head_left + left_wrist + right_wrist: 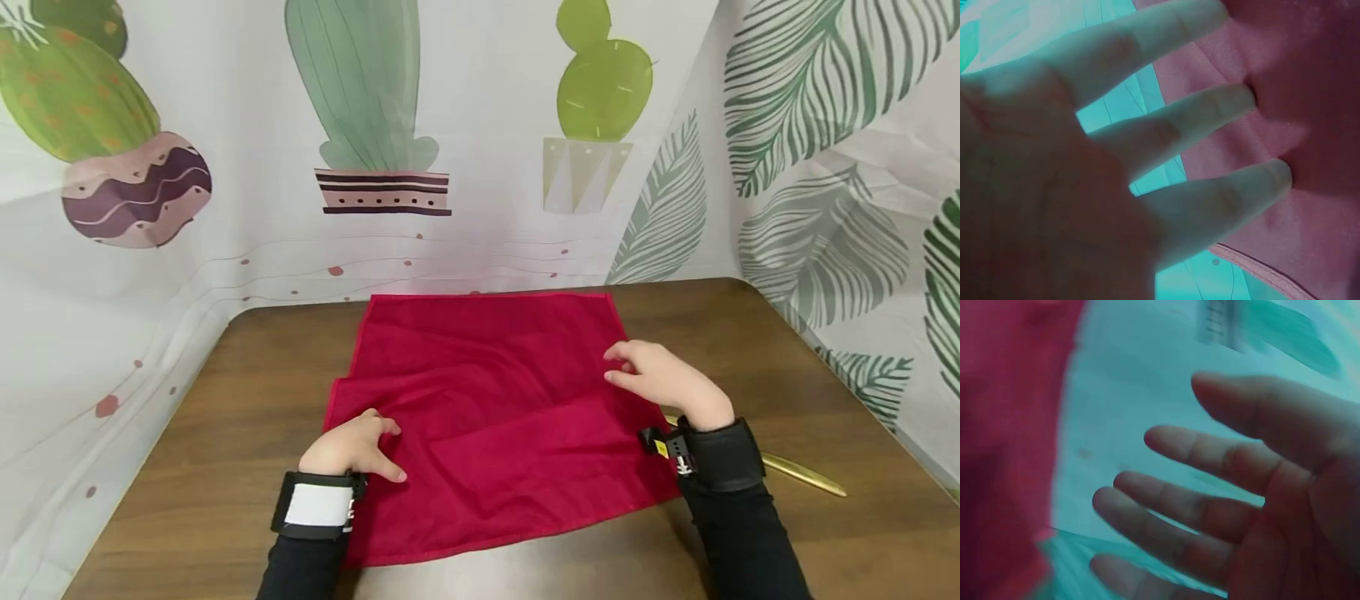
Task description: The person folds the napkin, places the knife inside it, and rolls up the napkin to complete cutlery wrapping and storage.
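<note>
Matt, softly creased red rectangular cloth; smooth brown wood-grain counter, faintly shiny; slim gold-coloured stick, glossy, metallic-looking

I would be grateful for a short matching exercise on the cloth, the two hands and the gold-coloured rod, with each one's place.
Things:
1. Red cloth
2. Left hand
3. Right hand
4. Gold-coloured rod

Places:
A. At the cloth's right side
B. Partly hidden behind the right wrist strap
C. Spread, wrinkled, on the table
D. At the cloth's left side

Pairs: 1-C, 2-D, 3-A, 4-B
</note>
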